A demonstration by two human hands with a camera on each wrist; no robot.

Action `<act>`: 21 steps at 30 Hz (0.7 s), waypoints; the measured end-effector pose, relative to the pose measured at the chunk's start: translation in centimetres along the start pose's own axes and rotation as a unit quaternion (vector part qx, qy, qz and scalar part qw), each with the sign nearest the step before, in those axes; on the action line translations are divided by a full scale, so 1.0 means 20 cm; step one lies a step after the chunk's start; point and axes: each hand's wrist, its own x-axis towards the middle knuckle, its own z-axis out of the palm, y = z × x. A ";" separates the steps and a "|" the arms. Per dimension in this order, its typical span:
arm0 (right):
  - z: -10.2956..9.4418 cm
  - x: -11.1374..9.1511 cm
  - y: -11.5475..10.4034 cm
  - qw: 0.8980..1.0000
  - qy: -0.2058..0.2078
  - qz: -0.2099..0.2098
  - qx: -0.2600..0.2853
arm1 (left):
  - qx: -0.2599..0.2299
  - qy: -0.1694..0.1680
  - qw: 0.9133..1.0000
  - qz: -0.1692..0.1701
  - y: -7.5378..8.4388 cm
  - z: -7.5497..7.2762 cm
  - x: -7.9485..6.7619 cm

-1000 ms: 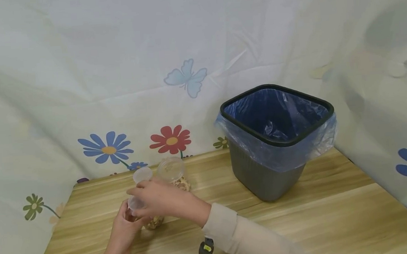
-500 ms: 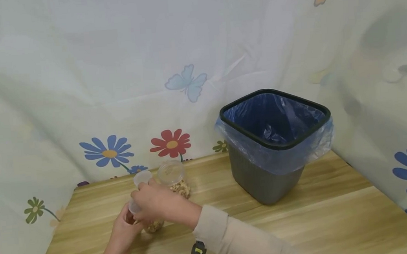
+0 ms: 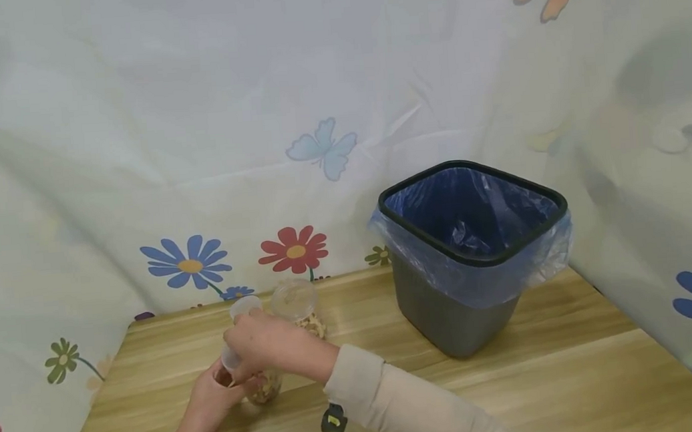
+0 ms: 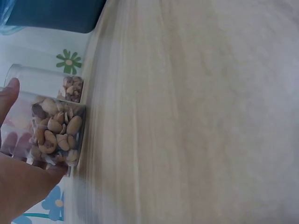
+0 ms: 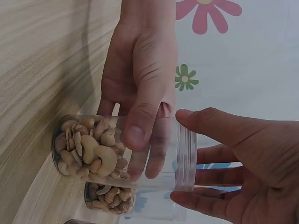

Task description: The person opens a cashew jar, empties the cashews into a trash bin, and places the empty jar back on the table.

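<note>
1. The left hand (image 5: 140, 88) clasps one clear cylindrical plastic jar of beige nuts (image 5: 96, 156), which is on the brown wooden table (image 3: 543, 369).
2. The right hand (image 5: 254, 163) holds its clear round lid (image 5: 187, 161) between thumb and fingers.

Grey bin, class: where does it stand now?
In the head view, the grey bin stands right of centre on the wooden table, to the right of the clear nut jars and in front of the floral backdrop.
</note>
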 end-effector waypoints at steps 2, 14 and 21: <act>0.00 0.01 0.01 1.000 0.004 -0.012 0.006 | -0.001 0.000 1.000 0.000 0.00 0.00 0.00; 0.00 0.04 0.05 0.997 0.012 -0.079 0.018 | 0.023 0.019 0.998 0.048 0.00 -0.01 0.00; 0.01 0.00 -0.01 1.000 0.013 -0.008 0.011 | 0.058 0.018 0.997 0.037 0.00 0.00 0.00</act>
